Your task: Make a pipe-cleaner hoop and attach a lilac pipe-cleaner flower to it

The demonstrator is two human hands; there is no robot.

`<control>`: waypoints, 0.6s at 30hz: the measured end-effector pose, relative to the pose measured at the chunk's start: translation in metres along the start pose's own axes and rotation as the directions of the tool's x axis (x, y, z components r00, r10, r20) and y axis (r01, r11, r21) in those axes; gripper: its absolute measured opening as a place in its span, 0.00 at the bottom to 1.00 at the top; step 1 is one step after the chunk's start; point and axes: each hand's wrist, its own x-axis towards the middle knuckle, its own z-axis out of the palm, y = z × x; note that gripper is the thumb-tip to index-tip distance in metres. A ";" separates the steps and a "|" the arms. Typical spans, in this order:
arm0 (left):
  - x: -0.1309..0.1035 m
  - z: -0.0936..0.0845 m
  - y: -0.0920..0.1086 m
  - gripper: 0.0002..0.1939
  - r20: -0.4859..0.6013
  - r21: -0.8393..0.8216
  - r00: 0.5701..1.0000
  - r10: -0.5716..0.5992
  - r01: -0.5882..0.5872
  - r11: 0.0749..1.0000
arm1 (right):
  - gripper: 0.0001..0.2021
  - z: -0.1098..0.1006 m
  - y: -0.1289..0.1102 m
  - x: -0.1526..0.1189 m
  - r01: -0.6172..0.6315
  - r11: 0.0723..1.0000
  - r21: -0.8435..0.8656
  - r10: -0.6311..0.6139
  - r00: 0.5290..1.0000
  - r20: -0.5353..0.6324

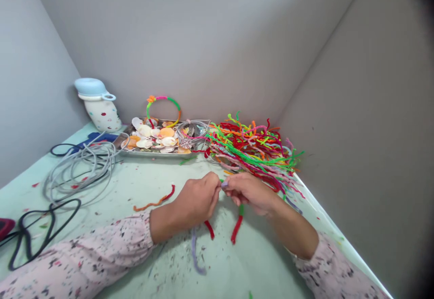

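Note:
My left hand (200, 198) and my right hand (249, 191) meet above the middle of the table, fingers pinched together. Between their fingertips shows a short bit of purple pipe cleaner (224, 184), with a little green beside it. A green and red pipe cleaner (238, 226) hangs below my right hand. Under my left hand a red end (209, 229) and a longer purple strand (195, 253) stick out. Left of my left hand lies an orange and red pipe cleaner (156, 203). How the strands join is hidden by my fingers.
Behind the hands lies a large pile of coloured pipe cleaners (254, 149). A metal tray (156, 154) holds shells, wire and a colourful ring (174, 102). Farther left are a white cup with a blue lid (101, 113), coiled grey wire (79, 172) and black cord (50, 231).

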 end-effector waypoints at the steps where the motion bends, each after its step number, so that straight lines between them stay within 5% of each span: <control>1: 0.001 0.000 0.000 0.06 -0.015 -0.029 1.000 -0.025 0.024 0.999 | 0.09 -0.002 -0.001 0.000 0.000 0.999 0.036 -0.001 1.000 0.016; 5: 0.007 0.004 -0.005 0.07 -0.060 -0.366 0.969 -0.241 0.204 0.908 | 0.11 -0.011 -0.004 -0.002 0.143 0.982 -0.123 -0.142 0.990 0.017; 11: 0.013 0.013 -0.015 0.10 0.120 -0.695 0.900 -0.419 0.378 0.612 | 0.12 -0.015 0.000 -0.002 0.335 0.794 -0.508 -0.449 0.886 -0.118; 18: 0.010 0.009 -0.006 0.09 0.146 -0.710 0.912 -0.383 0.366 0.602 | 0.07 -0.010 0.002 0.003 0.288 0.876 -0.387 -0.353 0.929 -0.108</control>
